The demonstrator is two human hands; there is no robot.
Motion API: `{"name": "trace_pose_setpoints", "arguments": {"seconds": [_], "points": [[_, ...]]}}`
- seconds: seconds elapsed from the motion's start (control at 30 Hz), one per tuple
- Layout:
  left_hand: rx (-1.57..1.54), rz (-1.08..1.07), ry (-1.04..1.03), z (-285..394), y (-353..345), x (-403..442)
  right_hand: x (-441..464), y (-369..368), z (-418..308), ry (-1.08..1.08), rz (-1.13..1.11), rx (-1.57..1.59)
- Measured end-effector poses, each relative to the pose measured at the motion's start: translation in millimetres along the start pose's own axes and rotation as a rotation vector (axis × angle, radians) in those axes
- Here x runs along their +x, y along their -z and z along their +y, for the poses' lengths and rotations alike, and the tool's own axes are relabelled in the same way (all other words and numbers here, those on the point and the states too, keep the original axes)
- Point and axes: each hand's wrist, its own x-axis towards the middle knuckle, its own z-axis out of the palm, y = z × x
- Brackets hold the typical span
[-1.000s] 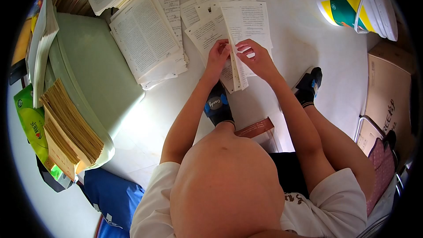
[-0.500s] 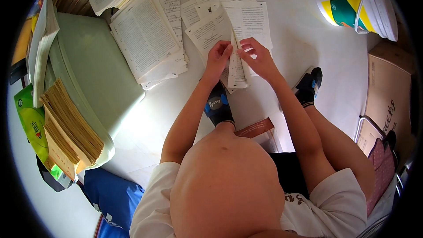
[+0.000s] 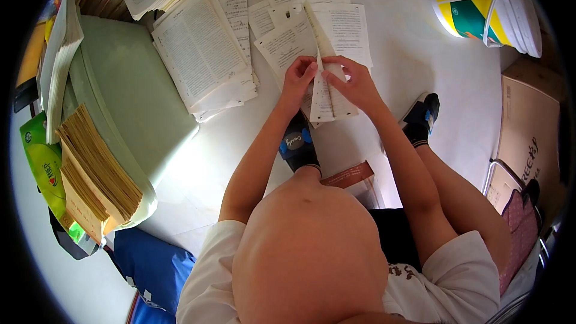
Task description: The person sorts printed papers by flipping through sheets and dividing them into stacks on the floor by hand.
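Several printed sheets (image 3: 287,41) lie overlapping on the pale floor in front of me. Between my hands a narrow folded sheet (image 3: 322,99) stands partly raised, its fold running away from me. My left hand (image 3: 301,75) pinches the sheet's left side between thumb and fingers. On the other side, my right hand (image 3: 349,79) has its thumb and fingers at the sheet's right edge, curved round a gap. A second pile of printed papers (image 3: 201,54) lies to the left of the sheets.
A green-grey plastic bin (image 3: 126,90) with a stack of yellowed papers (image 3: 102,168) stands at the left. At the right are a white and yellow bucket (image 3: 480,6) and a cardboard box (image 3: 522,126). My shod feet are near the sheets; a brown box (image 3: 351,177) lies between my legs.
The raised sheet has opened out to the right, and its lower end is wider. My right hand has shifted slightly, its fingers lower and flatter. My left hand has stayed nearly in place.
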Motion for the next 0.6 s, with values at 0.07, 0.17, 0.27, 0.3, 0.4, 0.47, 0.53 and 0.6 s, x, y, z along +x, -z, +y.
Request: {"name": "trace_pose_setpoints", "arguments": {"seconds": [0.07, 0.17, 0.27, 0.3, 0.4, 0.47, 0.53, 0.6], "points": [[-0.030, 0.003, 0.002, 2.6, -2.3, 0.3, -0.2, -0.6, -1.2, -0.006, -0.003, -0.036], [-0.049, 0.006, 0.008, 2.3, -1.5, 0.5, 0.3, -1.6, -3.0, 0.009, -0.001, -0.052], [-0.025, 0.013, 0.015, 3.4, -1.0, 0.1, 1.7, -2.4, 0.0, 0.037, -0.004, -0.096], [-0.013, 0.019, 0.017, 4.1, -1.1, -0.2, 1.6, -2.6, -0.9, 0.037, -0.004, -0.097], [0.022, 0.028, 0.004, 6.5, -1.5, -1.3, 1.2, -2.1, -4.0, 0.038, -0.009, -0.085], [0.020, 0.033, 0.009, 7.9, -2.6, -2.0, 1.2, -1.1, -4.3, 0.062, -0.026, -0.093], [0.019, 0.038, 0.014, 7.1, -2.7, -1.9, 0.9, -1.5, -6.8, 0.062, -0.031, -0.093], [0.029, 0.060, 0.004, 6.8, -3.5, -1.6, 0.9, -2.4, -7.0, 0.063, -0.035, -0.093]]}}
